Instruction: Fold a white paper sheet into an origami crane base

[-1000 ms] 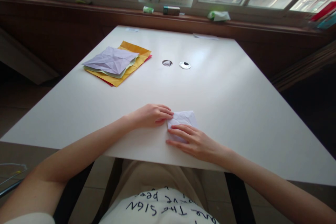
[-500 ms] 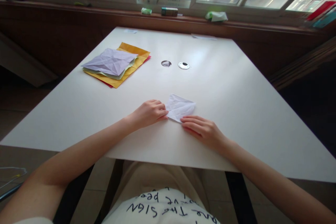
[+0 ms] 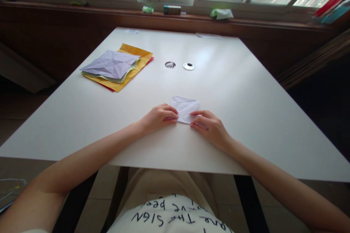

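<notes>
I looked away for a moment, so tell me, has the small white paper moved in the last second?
Yes. The small white paper has shifted forward, farther from the near edge of the table.

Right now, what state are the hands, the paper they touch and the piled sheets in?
Small white paper: folded
Left hand: fingers bent, touching it
Right hand: fingers bent, touching it
Lilac sheet: creased, uncovered, on top
Pale green sheet: mostly covered
Yellow sheet: creased, partly covered
Red sheet: mostly covered
</notes>
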A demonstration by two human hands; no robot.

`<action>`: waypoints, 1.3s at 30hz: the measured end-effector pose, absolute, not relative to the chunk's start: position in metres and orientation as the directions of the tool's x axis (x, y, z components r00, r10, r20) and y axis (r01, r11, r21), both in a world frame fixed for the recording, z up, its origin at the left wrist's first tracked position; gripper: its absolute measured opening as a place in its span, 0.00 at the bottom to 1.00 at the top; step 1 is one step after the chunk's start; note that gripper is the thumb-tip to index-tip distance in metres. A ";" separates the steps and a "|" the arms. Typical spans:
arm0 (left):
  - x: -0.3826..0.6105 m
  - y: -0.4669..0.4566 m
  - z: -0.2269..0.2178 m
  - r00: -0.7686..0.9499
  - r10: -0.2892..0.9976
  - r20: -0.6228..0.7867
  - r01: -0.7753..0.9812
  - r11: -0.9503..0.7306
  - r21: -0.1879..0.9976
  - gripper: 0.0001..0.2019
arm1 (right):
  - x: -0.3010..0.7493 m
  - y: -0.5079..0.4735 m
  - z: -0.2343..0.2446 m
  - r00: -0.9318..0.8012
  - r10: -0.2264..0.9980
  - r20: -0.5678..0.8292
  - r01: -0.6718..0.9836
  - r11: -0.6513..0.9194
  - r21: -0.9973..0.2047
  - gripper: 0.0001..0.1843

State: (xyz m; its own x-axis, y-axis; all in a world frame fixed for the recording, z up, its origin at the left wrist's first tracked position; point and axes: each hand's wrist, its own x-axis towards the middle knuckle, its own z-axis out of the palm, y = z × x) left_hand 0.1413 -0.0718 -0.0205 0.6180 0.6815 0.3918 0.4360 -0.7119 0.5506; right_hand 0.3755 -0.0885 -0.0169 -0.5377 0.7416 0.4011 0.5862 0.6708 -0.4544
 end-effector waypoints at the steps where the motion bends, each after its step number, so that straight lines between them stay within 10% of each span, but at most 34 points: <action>1: 0.143 -0.071 -0.021 0.604 0.694 0.391 0.443 -0.701 0.559 0.05 | 0.375 -0.088 -0.017 -0.513 0.762 0.395 0.602 0.648 -0.467 0.03; 23: 0.152 -0.067 -0.026 0.535 0.761 0.367 0.490 -0.634 0.599 0.10 | 0.381 -0.080 -0.016 -0.555 0.728 0.404 0.571 0.686 -0.451 0.08; 39: 0.152 -0.067 -0.024 0.560 0.772 0.300 0.525 -0.611 0.592 0.12 | 0.378 -0.072 -0.014 -0.397 0.901 0.175 0.433 0.352 -0.830 0.09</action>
